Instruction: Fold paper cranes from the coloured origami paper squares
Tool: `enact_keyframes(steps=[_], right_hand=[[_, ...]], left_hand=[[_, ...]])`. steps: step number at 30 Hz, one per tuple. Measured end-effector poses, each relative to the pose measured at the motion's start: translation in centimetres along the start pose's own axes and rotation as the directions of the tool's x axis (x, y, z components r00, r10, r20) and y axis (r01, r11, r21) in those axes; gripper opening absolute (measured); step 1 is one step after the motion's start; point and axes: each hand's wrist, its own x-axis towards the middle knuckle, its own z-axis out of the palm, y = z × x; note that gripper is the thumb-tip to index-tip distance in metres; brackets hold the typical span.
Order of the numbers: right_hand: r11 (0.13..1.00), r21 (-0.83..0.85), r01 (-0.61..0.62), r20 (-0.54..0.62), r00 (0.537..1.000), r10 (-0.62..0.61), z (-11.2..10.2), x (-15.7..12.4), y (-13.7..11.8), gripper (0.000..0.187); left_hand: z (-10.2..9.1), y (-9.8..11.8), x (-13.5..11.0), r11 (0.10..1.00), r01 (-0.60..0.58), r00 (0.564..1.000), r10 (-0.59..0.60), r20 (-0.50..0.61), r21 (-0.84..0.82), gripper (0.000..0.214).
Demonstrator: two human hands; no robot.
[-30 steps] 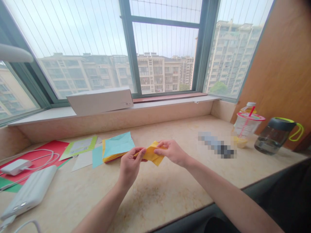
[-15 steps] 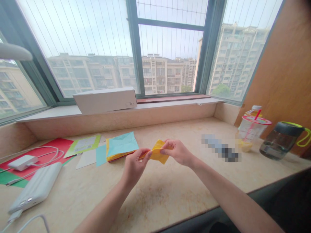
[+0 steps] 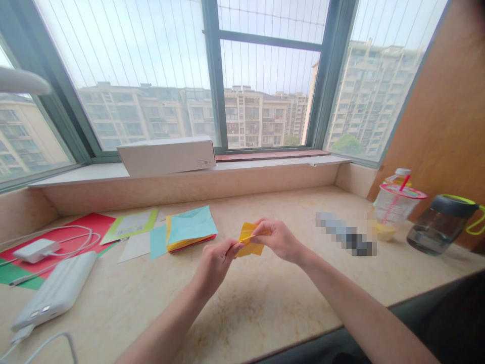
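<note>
A folded piece of yellow paper [image 3: 253,247] is held up over the stone counter [image 3: 261,308], between both hands. My left hand [image 3: 220,258] pinches its left end with thumb and fingers. My right hand [image 3: 276,237] grips the upper right part, the fingertips close to those of the left. A raised fold runs across the paper between the two pinches. Left of the hands lies a stack of coloured paper [image 3: 191,227], light blue on top with yellow and red edges below.
On the left are a white power bank [image 3: 56,290], a white charger [image 3: 36,250] with cables, and red paper [image 3: 85,225]. A white box [image 3: 166,156] rests on the window ledge. At right stand a lidded cup [image 3: 397,205], a dark bottle [image 3: 439,225] and a blurred-out object [image 3: 344,235].
My left hand has shifted right along the yellow paper, bringing its fingertips nearer to my right hand. The right hand stays nearly in place. The view has moved slightly.
</note>
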Motion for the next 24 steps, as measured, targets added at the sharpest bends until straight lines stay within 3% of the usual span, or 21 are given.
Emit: enact_keyframes(steps=[4,9,17,24], right_hand=[[1.000,0.007,0.004,-0.013,1.000,-0.004,0.02,-0.02,-0.07,0.026],[1.000,0.018,0.010,-0.016,1.000,-0.010,0.27,-0.13,-0.17,0.023],[1.000,0.010,0.001,-0.037,0.999,-0.001,0.30,-0.16,-0.04,0.021],[1.000,-0.013,0.022,-0.087,0.996,-0.023,0.46,-0.12,0.26,0.022]], left_hand=[[0.00,0.04,-0.13,0.998,-0.045,0.999,0.046,-0.016,0.045,0.034],[-0.07,-0.01,0.14,1.000,0.002,0.992,-0.003,-0.126,-0.002,0.020],[-0.29,0.30,0.28,0.999,0.033,0.989,-0.039,-0.146,-0.042,0.024],[0.39,0.04,0.53,0.956,0.185,0.975,-0.208,-0.080,-0.227,0.024]])
